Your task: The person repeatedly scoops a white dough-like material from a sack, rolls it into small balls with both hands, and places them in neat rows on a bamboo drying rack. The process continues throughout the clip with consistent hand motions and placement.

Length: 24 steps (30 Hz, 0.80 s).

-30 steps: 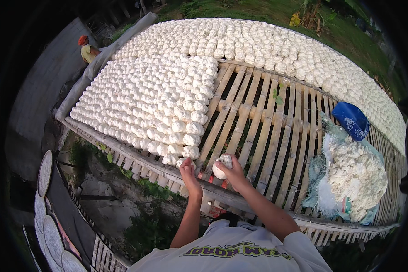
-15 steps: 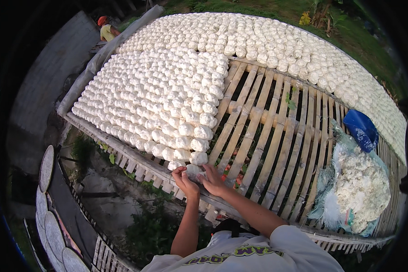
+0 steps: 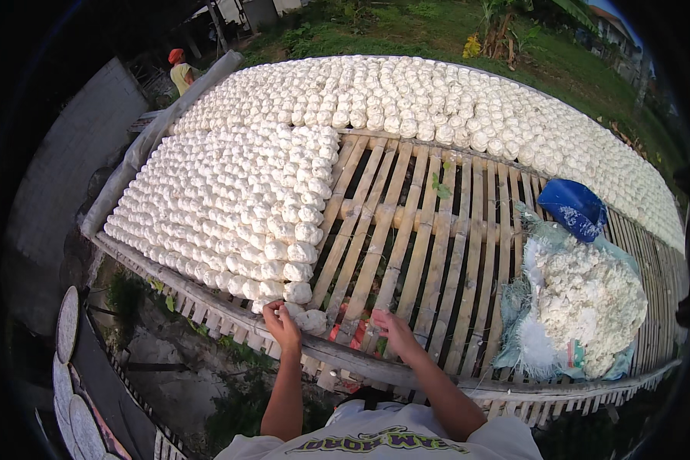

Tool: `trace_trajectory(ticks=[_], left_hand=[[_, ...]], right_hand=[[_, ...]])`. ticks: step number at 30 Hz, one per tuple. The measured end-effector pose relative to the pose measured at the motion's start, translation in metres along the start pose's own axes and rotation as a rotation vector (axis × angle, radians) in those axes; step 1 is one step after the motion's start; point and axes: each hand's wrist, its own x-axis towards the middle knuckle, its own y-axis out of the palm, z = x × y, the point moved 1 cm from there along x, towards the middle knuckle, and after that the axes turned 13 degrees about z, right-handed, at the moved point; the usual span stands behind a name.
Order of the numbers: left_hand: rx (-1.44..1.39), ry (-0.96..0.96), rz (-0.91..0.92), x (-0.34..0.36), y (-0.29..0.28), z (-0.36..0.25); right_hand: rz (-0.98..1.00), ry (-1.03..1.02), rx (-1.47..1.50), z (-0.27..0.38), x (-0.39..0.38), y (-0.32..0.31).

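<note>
Many white lumps lie in tight rows on a bamboo slat rack. My left hand rests at the rack's near edge, fingers touching a white lump at the end of the nearest row. My right hand lies flat on the bare slats beside it, fingers spread and holding nothing. An open sack with a loose heap of the white material sits on the slats to my right.
A blue bag lies behind the sack. More white lumps fill the rack's far side. A person in a yellow top stands beyond the far left corner. Round flat trays lie below on the left.
A second ago both hands held a white lump together. It now lies at the end of the near row, and my right hand has moved away onto the slats.
</note>
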Motion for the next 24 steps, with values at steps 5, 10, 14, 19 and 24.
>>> trace_trajectory(ticks=[5, 10, 14, 19, 24], left_hand=[[0.429, 0.246, 0.252, -0.028, 0.042, -0.046], [0.046, 0.146, 0.931, -0.138, 0.155, -0.098], [0.172, 0.525, 1.235, -0.205, 0.208, -0.134], [0.270, 0.661, 1.237, -0.216, 0.213, -0.146], [0.404, 0.530, 1.325, -0.215, 0.214, -0.135]], right_hand=[[-0.487, -0.010, 0.158, -0.031, -0.165, -0.149], [-1.149, -0.068, -0.216, -0.071, -0.288, -0.281], [-1.397, -0.078, -0.843, -0.049, -0.317, -0.371], [-1.275, -0.150, -0.992, -0.035, -0.252, -0.415], [-1.156, 0.547, -1.290, -0.064, -0.172, -0.405]])
